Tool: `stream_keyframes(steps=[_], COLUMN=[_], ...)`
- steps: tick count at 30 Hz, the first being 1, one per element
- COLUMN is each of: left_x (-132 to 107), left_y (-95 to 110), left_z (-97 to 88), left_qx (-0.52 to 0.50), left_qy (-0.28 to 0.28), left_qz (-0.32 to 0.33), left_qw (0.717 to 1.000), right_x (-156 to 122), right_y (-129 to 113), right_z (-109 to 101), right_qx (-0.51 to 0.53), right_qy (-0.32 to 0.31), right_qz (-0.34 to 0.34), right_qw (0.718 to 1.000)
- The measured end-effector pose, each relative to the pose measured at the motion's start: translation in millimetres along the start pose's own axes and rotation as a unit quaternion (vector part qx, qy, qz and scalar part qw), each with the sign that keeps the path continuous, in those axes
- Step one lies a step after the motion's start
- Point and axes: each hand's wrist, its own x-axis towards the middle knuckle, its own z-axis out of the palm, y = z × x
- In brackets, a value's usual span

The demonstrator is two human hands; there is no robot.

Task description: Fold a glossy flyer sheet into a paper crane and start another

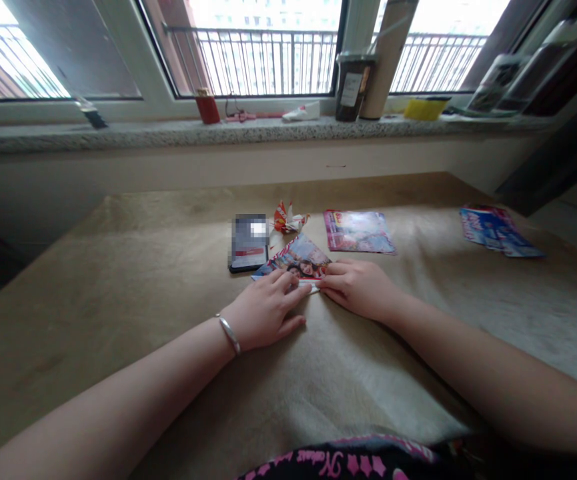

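A printed sheet of paper, folded to a triangle with a white strip along its near edge, lies on the table in front of me. My left hand rests flat on its near left part, fingers spread and thumb apart. At the near right corner, my right hand has its fingers together, pinching the paper's edge; its thumb is partly hidden. Just beyond the sheet stands a small red and white folded paper crane. A phone with a blurred screen lies left of the sheet.
A stack of printed paper squares lies right of the crane. More printed papers are fanned out at the table's far right. Beyond the wooden table, a stone windowsill holds a red container, a dark jar and a cardboard tube.
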Motion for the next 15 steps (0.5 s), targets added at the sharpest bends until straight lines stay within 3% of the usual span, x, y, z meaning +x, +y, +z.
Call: stream_keyframes(steps=[9, 15], left_x=[1.5, 1.6], left_y=[1.1, -0.7], left_z=[-1.3, -2.3], left_qx=[-0.008, -0.022], left_qy=[-0.004, -0.012], left_qz=[0.005, 0.017], left_qw=[1.000, 1.000], right_x=[1.5, 0.8], right_y=[1.5, 2.9], right_z=[2.9, 3.1], right_qx=[0.029, 0.013], right_qy=[0.022, 0.009], right_qz=[-0.083, -0.071], right_qw=[0.996, 0.997])
